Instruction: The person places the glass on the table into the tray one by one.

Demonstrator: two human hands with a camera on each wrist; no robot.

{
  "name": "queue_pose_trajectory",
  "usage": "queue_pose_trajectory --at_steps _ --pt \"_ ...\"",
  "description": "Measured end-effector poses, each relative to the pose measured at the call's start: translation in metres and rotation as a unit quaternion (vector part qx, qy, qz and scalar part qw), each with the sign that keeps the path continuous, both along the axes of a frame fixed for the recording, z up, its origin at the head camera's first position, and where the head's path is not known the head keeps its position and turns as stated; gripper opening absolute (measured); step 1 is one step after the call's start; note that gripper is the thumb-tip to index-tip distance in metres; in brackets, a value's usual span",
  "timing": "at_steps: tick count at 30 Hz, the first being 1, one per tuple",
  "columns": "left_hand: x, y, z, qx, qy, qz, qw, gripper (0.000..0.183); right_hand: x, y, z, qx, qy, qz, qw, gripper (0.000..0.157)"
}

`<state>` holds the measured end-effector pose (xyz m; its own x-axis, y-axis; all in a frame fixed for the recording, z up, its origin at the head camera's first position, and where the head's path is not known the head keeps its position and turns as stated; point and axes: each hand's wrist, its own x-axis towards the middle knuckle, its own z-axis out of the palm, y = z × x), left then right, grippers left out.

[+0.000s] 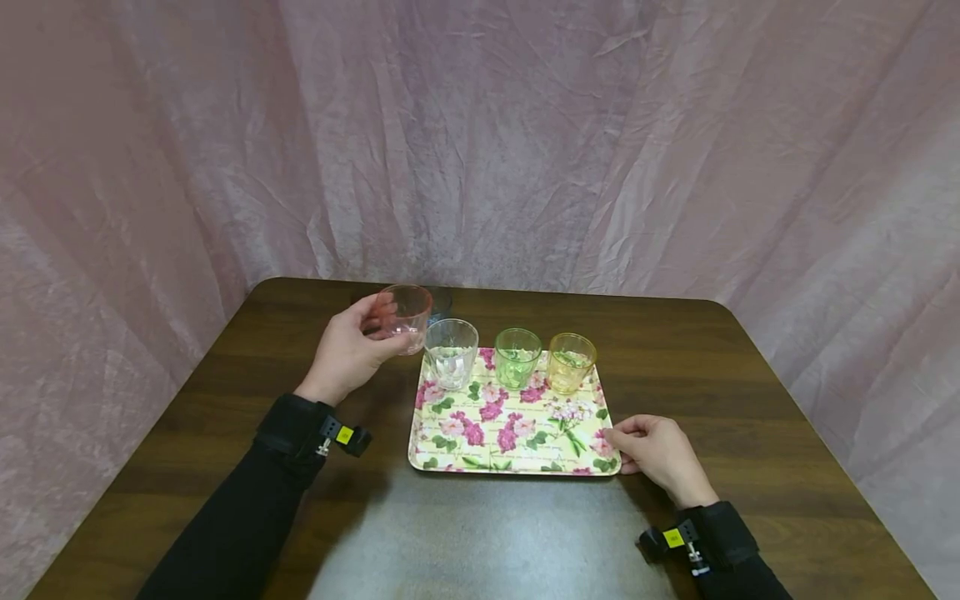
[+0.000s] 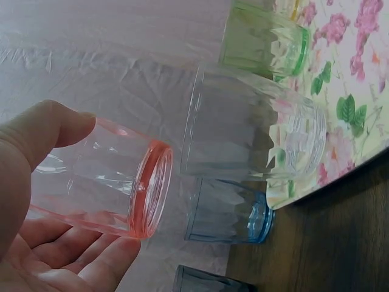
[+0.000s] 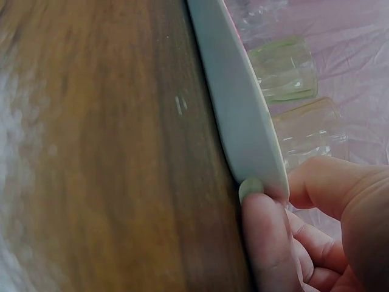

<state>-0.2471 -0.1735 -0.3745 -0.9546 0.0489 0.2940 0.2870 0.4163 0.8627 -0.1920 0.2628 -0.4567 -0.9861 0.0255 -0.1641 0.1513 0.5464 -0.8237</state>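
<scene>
Left wrist view gives the best look at the pink glass (image 2: 100,173), held up in the air just off the far left corner of the floral tray (image 1: 453,450). So the left hand (image 1: 348,348) has it properly gripped, thumb on one side and fingers round the other. Meanwhile the right hand (image 1: 660,450) is pinching the tray's near right corner by the rim, so the two hands are well apart, each busy on its own thing. Three more glasses are standing upright along the tray's far side: a clear one (image 1: 452,358) at its left end, chunkier than its neighbours, then a green one (image 1: 517,360), then a yellow one (image 1: 572,367) at the right end. Off the tray, past that same far left corner, there's a blue glass (image 2: 228,213), plus a dark grey one (image 2: 209,280) that's mostly cut off, tbh. Everything's on a brown wood table (image 1: 750,400) that spreads out all round the tray, and way behind the tray hangs a crinkly pinkish curtain (image 1: 480,150).
</scene>
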Motion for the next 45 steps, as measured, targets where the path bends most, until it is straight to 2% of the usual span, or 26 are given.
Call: queue_pose_trajectory --at_steps 22,31,45 --pt "0.002 0.023 0.012 -0.004 0.008 -0.043 0.9990 0.075 0.000 -0.001 0.000 0.002 -0.004 -0.006 1.000 0.025" --pt "0.004 0.031 0.016 -0.011 0.007 -0.046 0.9988 0.072 0.001 -0.001 0.000 0.005 0.002 -0.005 1.000 0.025" --pt "0.001 0.052 0.017 0.001 -0.004 -0.076 0.9971 0.071 0.000 -0.001 -0.001 0.003 0.002 -0.006 1.000 0.025"
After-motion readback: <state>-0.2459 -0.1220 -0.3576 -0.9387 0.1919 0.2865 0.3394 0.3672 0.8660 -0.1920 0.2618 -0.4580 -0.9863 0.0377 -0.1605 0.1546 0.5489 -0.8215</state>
